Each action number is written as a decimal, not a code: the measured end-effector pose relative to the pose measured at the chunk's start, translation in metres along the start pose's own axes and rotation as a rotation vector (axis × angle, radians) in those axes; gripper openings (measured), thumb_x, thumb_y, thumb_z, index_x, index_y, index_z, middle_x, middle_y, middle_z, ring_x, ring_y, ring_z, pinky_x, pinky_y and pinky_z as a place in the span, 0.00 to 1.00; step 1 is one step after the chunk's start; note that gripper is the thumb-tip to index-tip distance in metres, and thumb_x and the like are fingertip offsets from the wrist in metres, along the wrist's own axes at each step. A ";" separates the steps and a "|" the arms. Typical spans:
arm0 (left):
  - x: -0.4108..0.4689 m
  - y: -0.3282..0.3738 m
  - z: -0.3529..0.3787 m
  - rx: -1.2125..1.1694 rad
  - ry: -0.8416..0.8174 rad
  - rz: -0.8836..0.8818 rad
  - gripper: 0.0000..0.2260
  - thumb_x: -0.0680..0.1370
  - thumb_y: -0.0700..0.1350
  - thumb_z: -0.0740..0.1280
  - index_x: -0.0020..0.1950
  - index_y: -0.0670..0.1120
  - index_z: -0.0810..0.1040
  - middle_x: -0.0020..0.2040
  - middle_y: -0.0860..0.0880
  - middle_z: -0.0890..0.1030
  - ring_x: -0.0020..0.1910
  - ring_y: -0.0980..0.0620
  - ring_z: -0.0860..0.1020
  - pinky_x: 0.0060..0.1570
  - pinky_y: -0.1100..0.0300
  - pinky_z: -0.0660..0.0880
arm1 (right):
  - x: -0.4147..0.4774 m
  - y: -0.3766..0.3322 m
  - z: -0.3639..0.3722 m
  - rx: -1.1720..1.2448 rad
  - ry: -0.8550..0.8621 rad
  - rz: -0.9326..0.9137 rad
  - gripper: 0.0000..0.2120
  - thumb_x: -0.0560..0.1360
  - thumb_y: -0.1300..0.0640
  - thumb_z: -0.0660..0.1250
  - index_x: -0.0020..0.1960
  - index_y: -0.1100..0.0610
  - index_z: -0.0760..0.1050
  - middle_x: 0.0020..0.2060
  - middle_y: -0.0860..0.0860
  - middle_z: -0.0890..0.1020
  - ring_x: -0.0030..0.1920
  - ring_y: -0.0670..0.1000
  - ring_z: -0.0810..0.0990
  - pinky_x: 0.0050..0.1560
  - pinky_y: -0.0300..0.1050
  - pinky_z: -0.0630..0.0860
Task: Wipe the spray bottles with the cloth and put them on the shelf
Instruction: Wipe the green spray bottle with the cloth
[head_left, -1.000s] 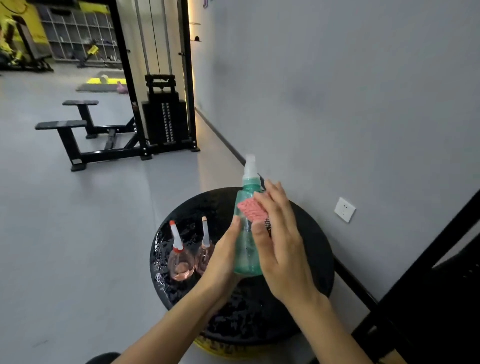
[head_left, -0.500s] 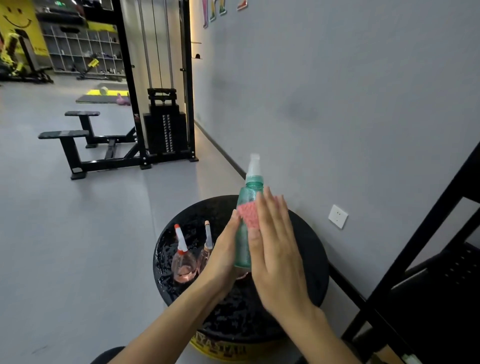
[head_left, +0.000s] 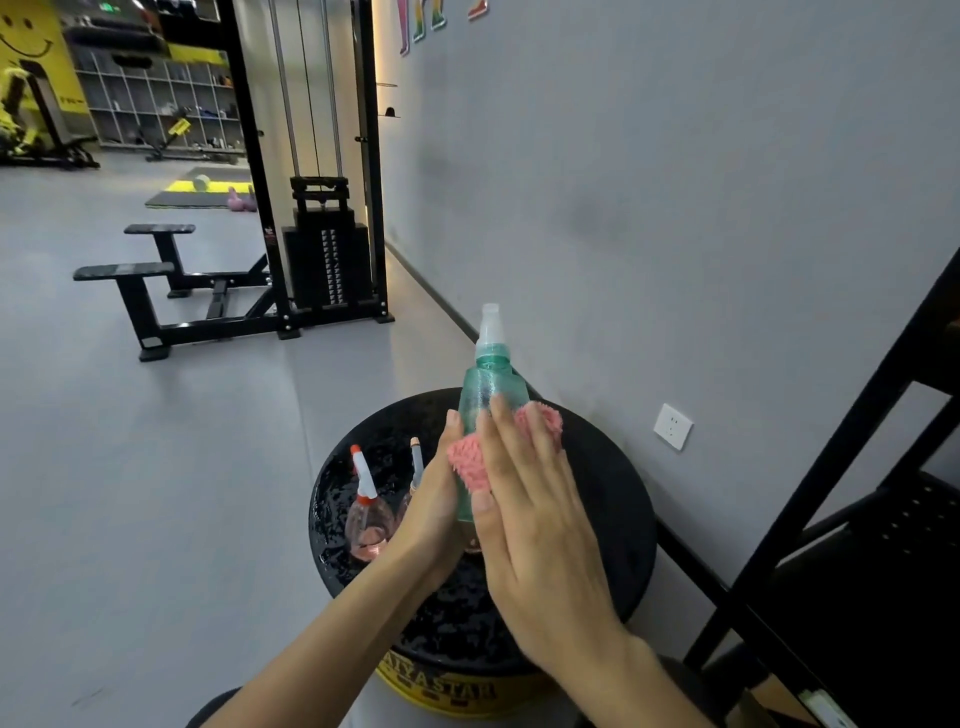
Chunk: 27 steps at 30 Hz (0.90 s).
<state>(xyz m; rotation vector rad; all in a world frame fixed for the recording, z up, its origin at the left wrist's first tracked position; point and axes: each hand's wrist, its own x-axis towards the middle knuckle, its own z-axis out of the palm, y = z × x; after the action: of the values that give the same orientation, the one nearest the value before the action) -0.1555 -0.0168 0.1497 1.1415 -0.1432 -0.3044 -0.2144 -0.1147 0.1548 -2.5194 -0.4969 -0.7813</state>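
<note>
Two pink spray bottles (head_left: 370, 519) wait on the black tabletop (head_left: 597, 493). Above it the left hand (head_left: 434, 519) grips the upright green spray bottle (head_left: 488, 395). The right hand (head_left: 540, 545), fingers straight and together, presses the cloth (head_left: 467, 462) on it. I see no bottle on the shelf (head_left: 883, 519), so most work remains.

a gym: a cable machine (head_left: 252, 156) with a black weight stack (head_left: 324, 265) stands by the grey wall (head_left: 675, 182), padded benches (head_left: 124, 271) beside it, an exercise mat (head_left: 182, 200) and pink weights (head_left: 241, 200) further back.
</note>
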 end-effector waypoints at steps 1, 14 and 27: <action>0.000 -0.002 0.001 0.018 -0.006 0.014 0.29 0.75 0.66 0.53 0.66 0.50 0.76 0.58 0.50 0.83 0.58 0.53 0.81 0.50 0.60 0.77 | 0.008 0.001 -0.002 0.000 -0.001 0.014 0.25 0.84 0.50 0.44 0.79 0.50 0.44 0.79 0.43 0.45 0.78 0.47 0.39 0.78 0.54 0.48; -0.011 0.008 0.011 -0.003 0.082 0.064 0.04 0.80 0.57 0.54 0.51 0.63 0.68 0.33 0.53 0.85 0.34 0.58 0.84 0.43 0.56 0.76 | 0.000 0.000 -0.004 0.128 -0.050 0.041 0.25 0.83 0.48 0.42 0.79 0.47 0.40 0.77 0.37 0.39 0.77 0.42 0.36 0.77 0.52 0.48; -0.010 -0.002 0.010 0.074 -0.046 -0.014 0.23 0.81 0.63 0.47 0.52 0.65 0.82 0.56 0.60 0.83 0.55 0.62 0.81 0.46 0.64 0.77 | 0.034 0.001 -0.009 -0.153 0.023 0.049 0.26 0.83 0.50 0.41 0.79 0.54 0.40 0.79 0.49 0.41 0.78 0.48 0.36 0.76 0.51 0.39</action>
<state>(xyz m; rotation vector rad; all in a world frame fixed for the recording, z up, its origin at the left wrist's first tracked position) -0.1678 -0.0237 0.1523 1.2097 -0.1889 -0.3401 -0.1916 -0.1134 0.1817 -2.6487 -0.3787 -0.8586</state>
